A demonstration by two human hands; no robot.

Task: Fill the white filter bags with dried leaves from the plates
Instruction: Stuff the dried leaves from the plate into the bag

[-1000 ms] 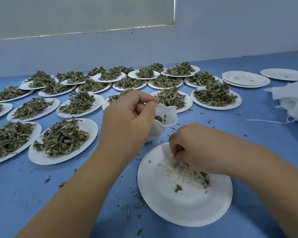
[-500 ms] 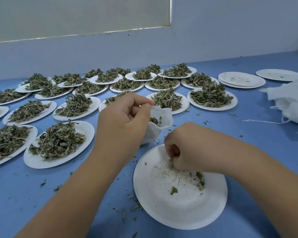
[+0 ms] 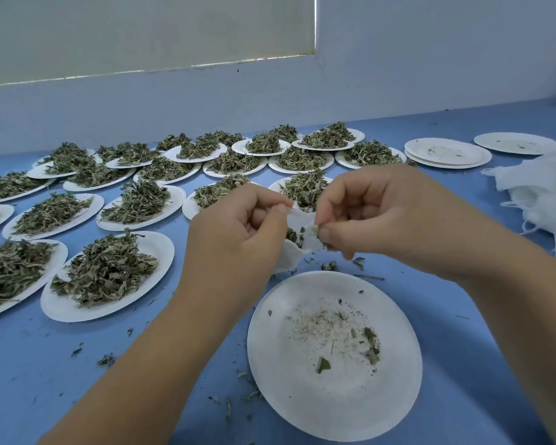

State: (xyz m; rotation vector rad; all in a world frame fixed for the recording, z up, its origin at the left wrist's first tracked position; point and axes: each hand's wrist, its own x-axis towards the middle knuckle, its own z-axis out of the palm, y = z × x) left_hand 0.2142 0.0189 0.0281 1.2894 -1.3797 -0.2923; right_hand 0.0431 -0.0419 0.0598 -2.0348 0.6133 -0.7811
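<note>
Looks like a small hand-packing workroom: rows of paper plates heaped with dried leaves across a long blue table, white filter bags piled alongside, bare pale wall behind.

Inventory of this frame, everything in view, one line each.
table: one, blue, under everything.
heaped plates: about twenty, white, left and middle, back to the wall.
dried leaves: green-brown, heaped on those plates.
near plate: one, white, front centre, only crumbs on it.
emptied plates: at least three, white, far right, some stacked.
filter bag: one, white, between the hands, leaves inside.
spare bags: a pile, white, right edge.
loose bits: green, scattered on the table.
wall: pale, behind the table.
left hand: holds the filter bag.
right hand: fingers pinch dried leaves at the bag's mouth.
</note>
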